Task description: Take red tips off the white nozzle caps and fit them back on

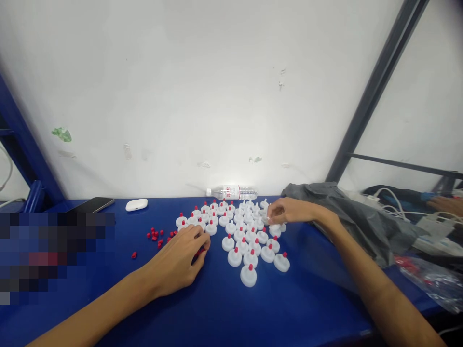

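My left hand (181, 258) hovers low over the blue table with its fingers curled; red caps (200, 251) show between thumb and fingers, partly hidden. To its left lie several loose small red caps (154, 236). My right hand (289, 210) is closed, its fingertips pinching a white round nozzle lid (265, 220) at the right back of a large group. In that group, several white lids (249, 276) stand spout up with red caps on their tips. Farther back, several white lids (248, 207) have bare spouts.
A clear bottle (231, 193) lies along the wall at the back. A white earbud case (136, 205) and a dark phone (94, 205) sit at the left. On the right are a grey plastic bag (347, 217), cables, a clear bag (434, 282) with red pieces, and another person's hand (446, 205).
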### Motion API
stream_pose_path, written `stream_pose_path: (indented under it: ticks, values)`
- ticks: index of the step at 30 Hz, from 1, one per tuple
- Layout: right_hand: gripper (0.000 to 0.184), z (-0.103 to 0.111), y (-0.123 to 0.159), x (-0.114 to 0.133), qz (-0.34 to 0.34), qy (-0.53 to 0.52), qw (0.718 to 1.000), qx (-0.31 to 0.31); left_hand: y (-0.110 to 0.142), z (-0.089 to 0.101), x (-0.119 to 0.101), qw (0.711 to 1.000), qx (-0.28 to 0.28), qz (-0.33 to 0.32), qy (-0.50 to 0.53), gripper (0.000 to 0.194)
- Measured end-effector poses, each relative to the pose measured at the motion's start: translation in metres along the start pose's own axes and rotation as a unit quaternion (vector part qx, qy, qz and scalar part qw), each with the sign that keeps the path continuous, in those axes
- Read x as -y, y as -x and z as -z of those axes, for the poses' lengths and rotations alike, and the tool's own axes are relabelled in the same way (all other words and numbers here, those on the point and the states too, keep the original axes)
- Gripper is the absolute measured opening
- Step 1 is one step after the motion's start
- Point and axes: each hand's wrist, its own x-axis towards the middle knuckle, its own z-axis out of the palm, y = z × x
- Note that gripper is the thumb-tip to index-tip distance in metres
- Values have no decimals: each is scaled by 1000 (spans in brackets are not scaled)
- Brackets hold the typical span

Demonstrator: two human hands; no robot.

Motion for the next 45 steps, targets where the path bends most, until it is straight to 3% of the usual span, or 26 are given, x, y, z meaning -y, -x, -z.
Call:
stream_pose_path:
  ticks: [3,8,15,30,35,41,45]
  values:
    - [37,2,2,-3,-20,-2,1000,8,2,0,0,1000,-3,1,-9,14]
    - [32,1,0,7,16,18,998,-50,3,0,1,1000,-15,-6,-16,14]
    - [21,-4,-3,5,27,16,999,-32,2,0,1,1000,-16,-5,-21,20]
    - [18,-7,-9,6,10,28,998,-46,3,2,-2,1000,-10,-2,-12,15]
    - [16,-8,-7,7,-4,-1,999,-43,1,4,-3,1000,-7,-1,-13,24]
    - [21,-7,-7,3,-3,4,1000,-29,-3,6,-3,999,-23,4,-24,33]
    - [30,-3,-5,6,10,26,997,-68,-5,6,-3,998,-45,4,-33,31]
